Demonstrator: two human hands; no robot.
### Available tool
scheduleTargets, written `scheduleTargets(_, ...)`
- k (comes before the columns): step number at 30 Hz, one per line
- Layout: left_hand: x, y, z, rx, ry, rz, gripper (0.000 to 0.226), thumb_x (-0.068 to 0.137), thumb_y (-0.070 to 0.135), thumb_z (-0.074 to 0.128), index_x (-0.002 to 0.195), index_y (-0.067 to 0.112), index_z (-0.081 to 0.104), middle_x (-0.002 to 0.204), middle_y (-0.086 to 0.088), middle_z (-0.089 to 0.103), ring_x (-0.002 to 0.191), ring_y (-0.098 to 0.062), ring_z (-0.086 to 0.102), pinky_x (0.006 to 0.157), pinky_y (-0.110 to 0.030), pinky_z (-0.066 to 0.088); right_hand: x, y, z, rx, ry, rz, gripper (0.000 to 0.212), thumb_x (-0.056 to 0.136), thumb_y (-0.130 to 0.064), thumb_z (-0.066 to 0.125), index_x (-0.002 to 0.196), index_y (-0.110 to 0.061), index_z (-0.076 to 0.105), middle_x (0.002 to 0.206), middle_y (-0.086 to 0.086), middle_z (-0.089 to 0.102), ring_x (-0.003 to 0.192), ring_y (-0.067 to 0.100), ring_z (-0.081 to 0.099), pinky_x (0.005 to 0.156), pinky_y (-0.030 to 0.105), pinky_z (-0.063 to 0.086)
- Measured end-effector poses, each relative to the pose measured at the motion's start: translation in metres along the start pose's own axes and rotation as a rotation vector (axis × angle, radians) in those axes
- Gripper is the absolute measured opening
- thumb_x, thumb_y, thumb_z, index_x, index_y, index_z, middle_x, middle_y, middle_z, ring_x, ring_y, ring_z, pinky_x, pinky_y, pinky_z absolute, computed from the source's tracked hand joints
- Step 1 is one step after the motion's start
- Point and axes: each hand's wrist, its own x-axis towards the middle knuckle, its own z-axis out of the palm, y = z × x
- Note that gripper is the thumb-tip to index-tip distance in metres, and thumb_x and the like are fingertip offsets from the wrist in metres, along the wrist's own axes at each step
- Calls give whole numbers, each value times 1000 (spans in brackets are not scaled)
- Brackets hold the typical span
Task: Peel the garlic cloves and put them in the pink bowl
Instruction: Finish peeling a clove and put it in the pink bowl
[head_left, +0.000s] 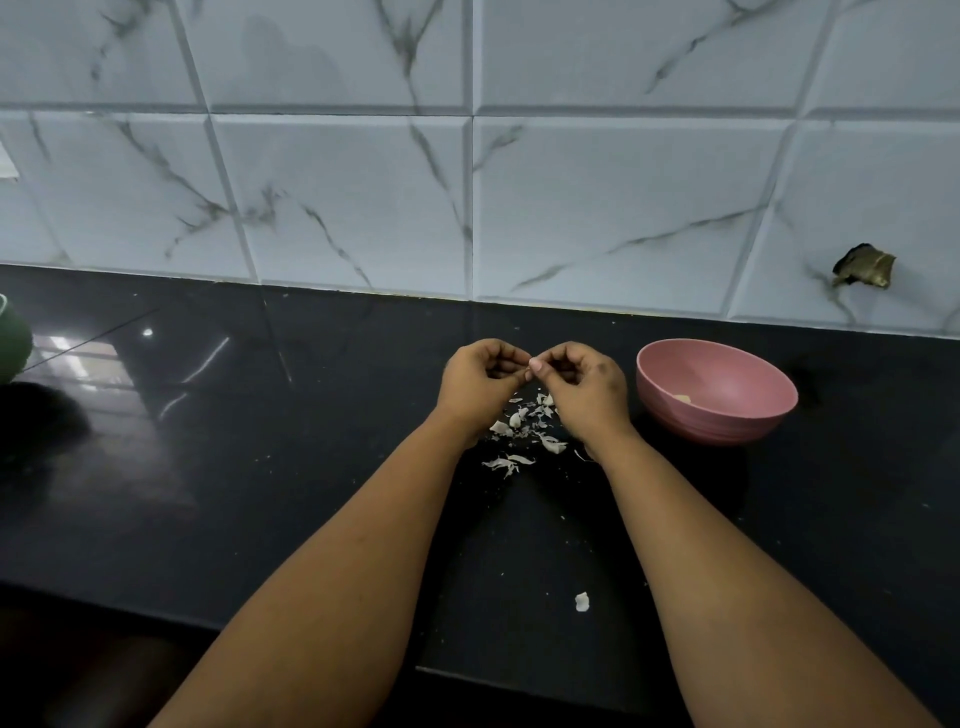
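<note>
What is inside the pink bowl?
One small pale piece, probably a peeled clove, lies at the bottom of the bowl. The near wall hides part of the floor, so more could lie there.

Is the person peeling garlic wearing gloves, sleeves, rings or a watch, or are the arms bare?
Both arms are bare from the bottom edge of the picture up to the wrists: no sleeves show. The left hand and right hand have no gloves, and no watch, bracelet or ring can be seen. A short, unpainted thumbnail shows on the right hand.

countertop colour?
Glossy black countertop, seen in the head view.
</note>
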Motion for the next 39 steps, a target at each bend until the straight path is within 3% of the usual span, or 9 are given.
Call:
scheduleTargets(4, -1, 3, -3, 2, -33, 1, 20, 78, -1, 79, 90, 11, 68, 81, -10, 71, 76, -17, 66, 79, -33, 58, 0, -1, -2, 198, -33, 151, 19, 85, -12, 72, 67, -18, 68, 79, 10, 72, 76, 18, 64, 78, 38, 54)
scheduleTargets(9, -4, 6, -4, 20, -63, -4, 24, 78, 0, 79, 98, 5, 67, 80, -10, 71, 70, -10, 65, 73, -23, 56, 1, -4, -8, 383, -112, 288, 16, 86, -7, 69, 70, -8, 67, 74, 14, 69, 69, 15, 58, 68, 26, 48)
scheduleTargets(13, -5, 7, -4, 24, -106, 10, 24, 78, 0, 79, 97, 8, 66, 83, -9, 74, 74, -11, 66, 74, -22, 56, 2, -11, -11, 496, -120, 429, 18, 89, -2, 63, 72, -6, 64, 59, 4, 66, 56, 9, 54, 55, 18, 45)
scheduleTargets(17, -6, 9, -2, -9, -107, 14, 23, 78, 0, 79, 96, 8, 67, 86, -12, 74, 74, -10, 67, 74, -20, 57, 2, -12, -9, 454, -120, 458, 22, 95, -8, 58, 73, -7, 62, 67, 9, 61, 55, 9, 47, 50, 17, 39)
scheduleTargets(21, -7, 8, -1, -49, -121, 16, 25, 77, -2, 79, 98, 6, 68, 86, -11, 74, 75, -9, 68, 77, -21, 57, 0, -11, -3, 438, -133, 465, 27, 100, -12, 49, 75, -7, 59, 60, -1, 63, 55, 8, 42, 52, 19, 34)
scheduleTargets(29, -7, 9, -1, -261, -132, -3, 21, 78, -8, 75, 97, -1, 67, 86, -13, 74, 82, -16, 72, 77, -24, 56, 2, -14, -3, 643, -145, 548, 23, 101, -15, 48, 83, -7, 59, 69, 4, 56, 56, 7, 38, 45, 14, 35)
scheduleTargets(33, -7, 8, -2, -264, -128, -18, 20, 79, -7, 75, 97, -4, 67, 82, -11, 74, 81, -17, 72, 77, -25, 56, 4, -5, 1, 360, -100, 427, 27, 101, -23, 49, 80, -13, 61, 67, 0, 61, 55, 7, 42, 52, 20, 39)
scheduleTargets(35, -7, 8, -2, -257, -136, -29, 18, 79, -6, 75, 95, -1, 68, 81, -10, 74, 80, -16, 72, 75, -23, 56, 5, -2, 2, 68, -57, 305, 25, 100, -29, 51, 82, -16, 64, 80, 4, 65, 67, 14, 51, 63, 30, 43)
scheduleTargets(39, -9, 13, -1, -348, -152, -44, 16, 81, -8, 72, 92, 3, 68, 77, -4, 74, 76, -11, 70, 74, -21, 55, 7, -2, -4, -273, 58, 179, 29, 101, -28, 48, 99, -5, 67, 93, 9, 63, 89, 26, 57, 69, 26, 33)
